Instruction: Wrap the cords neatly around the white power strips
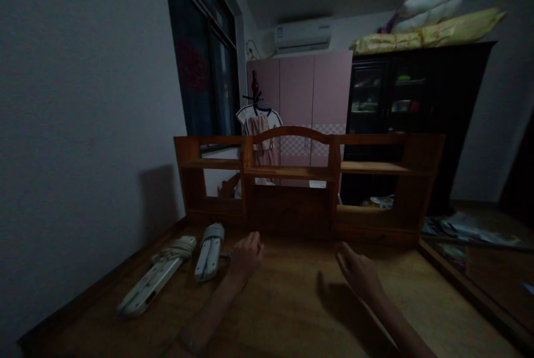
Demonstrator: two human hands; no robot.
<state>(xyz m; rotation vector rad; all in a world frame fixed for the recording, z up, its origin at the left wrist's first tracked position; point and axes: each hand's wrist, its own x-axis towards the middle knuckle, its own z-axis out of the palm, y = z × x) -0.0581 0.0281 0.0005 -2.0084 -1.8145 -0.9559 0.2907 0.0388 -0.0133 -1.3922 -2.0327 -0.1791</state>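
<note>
My left hand (pixel 247 255) rests on the wooden desk (pixel 292 302) with its fingers curled into a loose fist; nothing shows in it. Just to its left lie two white power strips with their cords wound round them, the shorter power strip (pixel 208 250) closest, the longer power strip (pixel 156 282) further left. My right hand (pixel 357 270) hovers a little above the desk to the right, fingers held together and stretched forward, holding nothing. Both hands are in front of the wooden shelf unit (pixel 308 180) at the back of the desk.
A grey wall (pixel 83 124) runs along the left of the desk. Behind the shelf stand a dark window (pixel 204 79), a pink wardrobe (pixel 308 96), a black cabinet (pixel 417 102) with bedding on top, and an air conditioner (pixel 302 37). Papers (pixel 467 227) lie at the right.
</note>
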